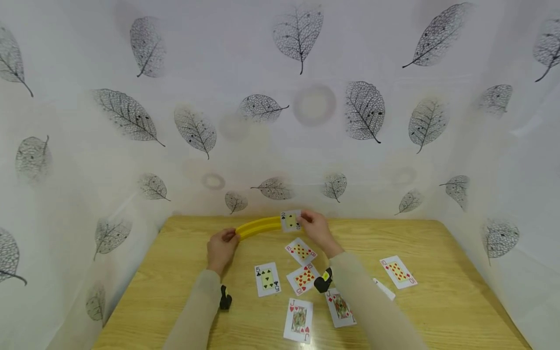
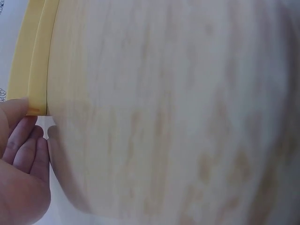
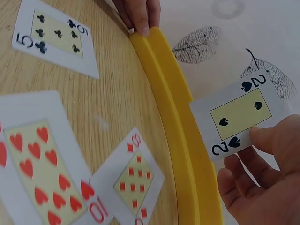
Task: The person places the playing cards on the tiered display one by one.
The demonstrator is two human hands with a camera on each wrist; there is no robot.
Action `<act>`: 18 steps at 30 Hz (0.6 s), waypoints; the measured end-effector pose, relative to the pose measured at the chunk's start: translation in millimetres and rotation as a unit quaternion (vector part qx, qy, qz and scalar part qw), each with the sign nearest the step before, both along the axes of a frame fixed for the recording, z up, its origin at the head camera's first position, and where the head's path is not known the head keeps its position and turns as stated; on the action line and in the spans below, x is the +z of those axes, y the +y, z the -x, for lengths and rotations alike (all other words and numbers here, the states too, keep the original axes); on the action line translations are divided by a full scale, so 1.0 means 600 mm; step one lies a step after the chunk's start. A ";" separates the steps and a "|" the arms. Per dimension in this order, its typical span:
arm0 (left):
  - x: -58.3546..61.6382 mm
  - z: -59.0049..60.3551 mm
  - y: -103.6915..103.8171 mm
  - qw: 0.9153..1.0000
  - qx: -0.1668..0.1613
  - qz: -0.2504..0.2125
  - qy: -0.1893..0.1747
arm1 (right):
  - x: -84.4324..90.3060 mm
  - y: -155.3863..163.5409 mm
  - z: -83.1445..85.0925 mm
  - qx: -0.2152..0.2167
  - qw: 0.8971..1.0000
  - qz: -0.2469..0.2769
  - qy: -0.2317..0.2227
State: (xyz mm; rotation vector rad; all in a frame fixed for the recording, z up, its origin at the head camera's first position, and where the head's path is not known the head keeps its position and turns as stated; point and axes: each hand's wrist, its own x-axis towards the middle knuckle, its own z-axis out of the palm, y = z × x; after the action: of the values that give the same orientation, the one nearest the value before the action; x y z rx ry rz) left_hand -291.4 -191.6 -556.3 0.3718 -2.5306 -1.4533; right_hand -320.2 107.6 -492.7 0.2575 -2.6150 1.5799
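Note:
A curved yellow card holder point(image 1: 258, 227) lies near the table's far edge. My left hand point(image 1: 227, 237) grips its left end, with fingertips point(image 3: 138, 18) on the tip and the thumb point(image 2: 16, 110) against it. My right hand point(image 1: 305, 221) pinches a two of spades point(image 1: 290, 221) between thumb and fingers point(image 3: 262, 183). The card point(image 3: 239, 119) stands upright at the holder's point(image 3: 173, 122) right part, its lower edge at the groove. The holder's point(image 2: 33, 56) groove is bare along the left part.
Face-up cards lie on the wooden table point(image 1: 446, 291): five of clubs point(image 1: 267, 279), eight of diamonds point(image 1: 300, 251), ten of hearts point(image 1: 303, 279), two jacks point(image 1: 299, 320) point(image 1: 340, 307), ten of diamonds point(image 1: 398, 271). A leaf-print curtain point(image 1: 280, 121) closes off the back and sides.

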 end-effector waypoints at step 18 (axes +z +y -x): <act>0.003 -0.001 0.000 1.000 0.000 -0.006 -0.010 | 0.020 -0.103 0.026 0.067 0.998 0.010 0.020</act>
State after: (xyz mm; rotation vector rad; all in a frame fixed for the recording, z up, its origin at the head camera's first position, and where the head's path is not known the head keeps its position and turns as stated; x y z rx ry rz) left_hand -291.0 -191.9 -554.8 0.3890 -2.5386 -1.4727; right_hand -335.7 46.0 -480.5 0.4666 -2.6007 1.6200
